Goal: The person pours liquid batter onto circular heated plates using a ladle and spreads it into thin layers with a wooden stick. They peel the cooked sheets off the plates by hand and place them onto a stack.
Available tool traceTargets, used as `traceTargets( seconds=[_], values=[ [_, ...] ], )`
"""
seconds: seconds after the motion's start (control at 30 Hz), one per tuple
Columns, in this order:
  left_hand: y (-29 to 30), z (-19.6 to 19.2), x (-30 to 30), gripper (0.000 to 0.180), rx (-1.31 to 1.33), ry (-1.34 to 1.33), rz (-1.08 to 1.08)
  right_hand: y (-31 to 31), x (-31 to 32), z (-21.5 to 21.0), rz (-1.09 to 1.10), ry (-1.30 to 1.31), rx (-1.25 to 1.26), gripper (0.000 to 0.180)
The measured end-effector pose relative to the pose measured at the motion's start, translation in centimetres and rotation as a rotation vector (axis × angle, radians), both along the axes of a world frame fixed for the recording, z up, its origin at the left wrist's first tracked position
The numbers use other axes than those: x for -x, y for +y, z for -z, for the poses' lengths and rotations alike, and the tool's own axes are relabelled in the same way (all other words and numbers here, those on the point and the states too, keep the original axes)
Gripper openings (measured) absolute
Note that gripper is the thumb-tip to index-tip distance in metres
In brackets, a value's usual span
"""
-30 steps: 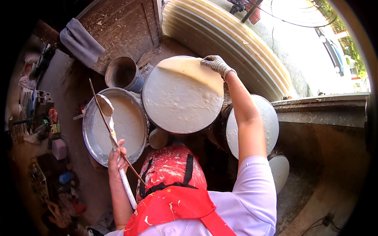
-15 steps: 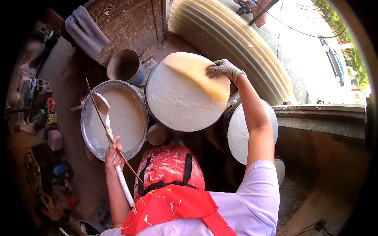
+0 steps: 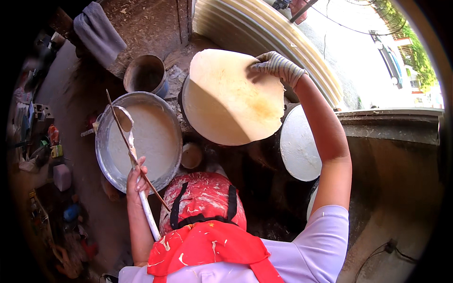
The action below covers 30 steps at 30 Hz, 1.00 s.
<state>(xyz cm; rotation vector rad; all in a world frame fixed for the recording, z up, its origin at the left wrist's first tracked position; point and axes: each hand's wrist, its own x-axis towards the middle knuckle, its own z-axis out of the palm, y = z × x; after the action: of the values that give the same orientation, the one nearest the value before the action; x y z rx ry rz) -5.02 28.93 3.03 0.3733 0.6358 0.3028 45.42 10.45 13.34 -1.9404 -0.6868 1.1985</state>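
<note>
My right hand [image 3: 277,66], in a striped cloth glove, grips the far edge of a large round pale lid [image 3: 233,96] and holds it tilted up over a dark round steamer [image 3: 188,120]. My left hand [image 3: 137,177] is bare and holds a white-handled ladle [image 3: 130,141] together with a thin wooden stick [image 3: 137,151]. The ladle's bowl hangs over a wide metal basin [image 3: 106,155] filled with whitish batter [image 3: 151,137]. A red apron [image 3: 203,212] spattered with batter covers my front.
A second white round surface [image 3: 298,144] lies right of the steamer. A dark bucket [image 3: 145,75] stands behind the basin, a grey cloth [image 3: 96,30] further back. A small bowl [image 3: 191,155] sits between basin and steamer. Corrugated sheeting [image 3: 264,28] rises behind. Clutter lines the left floor.
My right hand has tipped the round lid up further, so its yellowish underside now faces me. My left hand keeps the ladle and stick over the basin.
</note>
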Motion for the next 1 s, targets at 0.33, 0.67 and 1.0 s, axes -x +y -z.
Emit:
traceTargets(
  seconds=[0.33,0.67,1.0],
  values=[
    [6.1,2.4,3.6,0.039,-0.021,-0.011,0.257,-6.2,13.5,-10.0,0.129,0.053,-0.153,0.026],
    [8.6,2.6,2.0,0.035,-0.097,-0.049,0.498,-19.1,29.8,-12.1,0.391,-0.211,-0.156,0.023],
    [3.1,0.9,-1.7,0.04,-0.019,-0.15,0.901,-33.3,52.0,-4.1,0.973,-0.298,0.106,0.022]
  ],
)
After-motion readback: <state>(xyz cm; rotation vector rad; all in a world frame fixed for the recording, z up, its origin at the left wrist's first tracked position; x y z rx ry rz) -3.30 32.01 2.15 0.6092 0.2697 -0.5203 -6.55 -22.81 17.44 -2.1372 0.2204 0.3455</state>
